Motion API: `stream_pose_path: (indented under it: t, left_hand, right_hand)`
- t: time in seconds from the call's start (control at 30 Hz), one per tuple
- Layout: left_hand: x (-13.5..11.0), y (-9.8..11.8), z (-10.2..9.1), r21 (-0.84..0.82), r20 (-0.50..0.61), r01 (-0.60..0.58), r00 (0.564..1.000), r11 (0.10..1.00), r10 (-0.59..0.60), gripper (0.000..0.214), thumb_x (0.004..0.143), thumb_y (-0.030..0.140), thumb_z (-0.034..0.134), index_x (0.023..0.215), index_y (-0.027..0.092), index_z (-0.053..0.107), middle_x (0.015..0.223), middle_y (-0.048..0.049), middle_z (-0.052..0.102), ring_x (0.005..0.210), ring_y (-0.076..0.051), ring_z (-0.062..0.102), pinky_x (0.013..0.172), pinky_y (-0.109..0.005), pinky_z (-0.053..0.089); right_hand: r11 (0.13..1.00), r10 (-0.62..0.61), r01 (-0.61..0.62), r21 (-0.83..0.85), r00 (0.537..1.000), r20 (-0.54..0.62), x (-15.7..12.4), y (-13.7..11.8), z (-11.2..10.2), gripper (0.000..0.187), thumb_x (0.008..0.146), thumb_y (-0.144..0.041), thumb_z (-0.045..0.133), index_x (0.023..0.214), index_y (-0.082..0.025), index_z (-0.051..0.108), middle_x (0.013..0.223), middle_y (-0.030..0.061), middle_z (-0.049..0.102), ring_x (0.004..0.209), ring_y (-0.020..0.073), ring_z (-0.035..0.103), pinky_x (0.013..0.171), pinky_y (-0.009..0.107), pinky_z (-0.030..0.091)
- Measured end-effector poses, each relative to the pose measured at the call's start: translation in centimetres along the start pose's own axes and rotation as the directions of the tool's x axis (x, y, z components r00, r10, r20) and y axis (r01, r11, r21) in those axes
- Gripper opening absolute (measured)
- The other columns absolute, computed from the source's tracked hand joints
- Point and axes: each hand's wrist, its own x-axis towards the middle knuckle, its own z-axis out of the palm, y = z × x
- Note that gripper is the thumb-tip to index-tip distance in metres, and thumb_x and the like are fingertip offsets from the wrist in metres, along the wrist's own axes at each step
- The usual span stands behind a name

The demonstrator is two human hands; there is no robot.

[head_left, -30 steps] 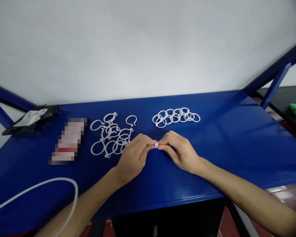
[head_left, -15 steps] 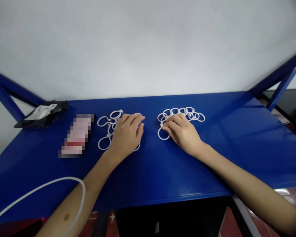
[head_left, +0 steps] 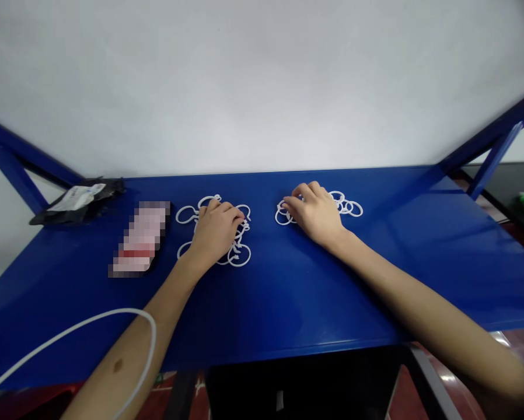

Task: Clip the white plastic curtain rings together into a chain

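On a blue worktop (head_left: 297, 303), a person's left hand (head_left: 217, 230) partly hides scattered white rings (head_left: 239, 245); the right hand (head_left: 317, 214) partly hides overlapping white rings (head_left: 343, 205).

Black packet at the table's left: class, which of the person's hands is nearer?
Left. The left hand is right of the black packet, over the left cluster of white rings; the right hand is farther right, over the right cluster.

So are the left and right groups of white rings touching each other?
Apart: the head view shows a strip of blue tabletop between the left group and the right group.
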Motion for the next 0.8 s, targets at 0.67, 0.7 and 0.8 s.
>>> stream_pose_path:
  t: [0.67, 0.7, 0.8]
  left_hand:
    - [-2.5, 7.0, -3.3, -0.821, 0.186, 0.117, 0.98, 0.558, 0.069, 0.009, 0.099, 0.027, 0.055, 0.103, 0.022, 0.061, 0.083, 0.0008, 0.068, 0.071, -0.011, 0.066, 0.066, -0.025, 0.055]
    - [-2.5, 7.0, -3.2, -0.819, 0.188, 0.128, 0.981, 0.559, 0.051, 0.009, 0.099, 0.028, 0.056, 0.103, 0.022, 0.061, 0.082, 0.0009, 0.068, 0.07, -0.011, 0.066, 0.065, -0.024, 0.055]
    - [-2.6, 7.2, -3.1, -0.783, 0.157, 0.111, 0.987, 0.612, 0.022, 0.006, 0.098, 0.027, 0.058, 0.1, 0.023, 0.062, 0.08, 0.0019, 0.068, 0.069, -0.011, 0.067, 0.063, -0.023, 0.054]
  right_hand:
    - [0.571, 0.193, -0.186, 0.8, 0.977, 0.089, -5.5, -4.3, -3.6, 0.012, 0.1, -0.027, 0.059, 0.108, -0.02, 0.064, 0.09, 0.0024, 0.068, 0.077, 0.0132, 0.063, 0.071, 0.028, 0.055]
    - [0.554, 0.219, -0.201, 0.808, 0.971, 0.091, -5.5, -4.2, -3.7, 0.013, 0.098, -0.028, 0.062, 0.107, -0.02, 0.064, 0.088, 0.0015, 0.068, 0.074, 0.0124, 0.063, 0.069, 0.027, 0.054]
    - [0.54, 0.244, -0.203, 0.817, 0.966, 0.079, -5.6, -4.1, -4.0, 0.012, 0.097, -0.028, 0.064, 0.105, -0.02, 0.065, 0.087, 0.0012, 0.07, 0.072, 0.0116, 0.063, 0.066, 0.025, 0.053]
